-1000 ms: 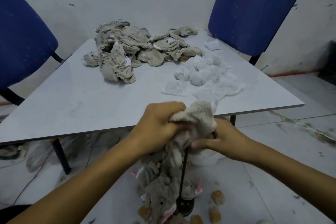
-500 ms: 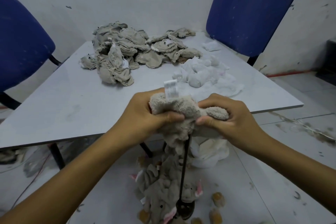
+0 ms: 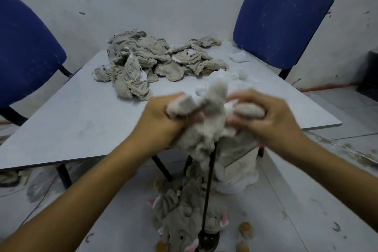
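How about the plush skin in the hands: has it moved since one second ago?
Yes, upward. The plush skin reached just past the table's near edge then; now it stands well above that edge.

A beige, fuzzy plush toy skin (image 3: 206,122), crumpled and motion-blurred, sits bunched over the top of a thin black upright rod (image 3: 209,190), before the table (image 3: 81,125) edge
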Available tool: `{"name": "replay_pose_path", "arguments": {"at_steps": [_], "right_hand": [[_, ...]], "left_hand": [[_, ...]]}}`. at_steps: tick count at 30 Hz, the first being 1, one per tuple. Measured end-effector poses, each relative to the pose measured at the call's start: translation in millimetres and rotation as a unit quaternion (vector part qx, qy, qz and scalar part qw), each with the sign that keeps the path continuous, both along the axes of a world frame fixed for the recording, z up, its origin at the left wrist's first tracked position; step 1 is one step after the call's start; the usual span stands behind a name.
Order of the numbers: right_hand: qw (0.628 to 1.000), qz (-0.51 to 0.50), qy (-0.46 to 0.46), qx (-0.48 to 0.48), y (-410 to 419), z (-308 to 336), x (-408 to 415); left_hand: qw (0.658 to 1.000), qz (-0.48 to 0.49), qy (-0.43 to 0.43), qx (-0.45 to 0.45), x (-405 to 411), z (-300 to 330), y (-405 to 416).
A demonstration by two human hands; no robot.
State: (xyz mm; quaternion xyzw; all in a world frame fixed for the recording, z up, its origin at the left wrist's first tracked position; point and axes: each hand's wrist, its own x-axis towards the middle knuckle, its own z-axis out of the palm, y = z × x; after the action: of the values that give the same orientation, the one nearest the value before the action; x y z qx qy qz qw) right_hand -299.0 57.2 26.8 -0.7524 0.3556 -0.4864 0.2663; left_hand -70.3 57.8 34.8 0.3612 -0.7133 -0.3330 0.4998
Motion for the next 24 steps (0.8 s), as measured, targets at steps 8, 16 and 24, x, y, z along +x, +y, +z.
{"name": "replay_pose_path", "arguments": {"at_steps": [8, 16, 24], "right_hand": [[0.985, -0.083, 0.138, 0.068, -70.7, -4.0, 28.9], [0.905, -0.086, 0.416, 0.002, -91.3, -34.0, 57.3], [0.877, -0.186, 0.443, 0.018, -101.4, -34.8, 55.9]], "left_hand": [[0.880, 0.338, -0.325, 0.075, 66.2, -10.9, -42.9], [0.903, 0.188, -0.384, 0.030, 65.4, -28.6, -54.5], [0.944, 0.188, -0.235, 0.134, 50.8, -32.5, -70.4]]}}
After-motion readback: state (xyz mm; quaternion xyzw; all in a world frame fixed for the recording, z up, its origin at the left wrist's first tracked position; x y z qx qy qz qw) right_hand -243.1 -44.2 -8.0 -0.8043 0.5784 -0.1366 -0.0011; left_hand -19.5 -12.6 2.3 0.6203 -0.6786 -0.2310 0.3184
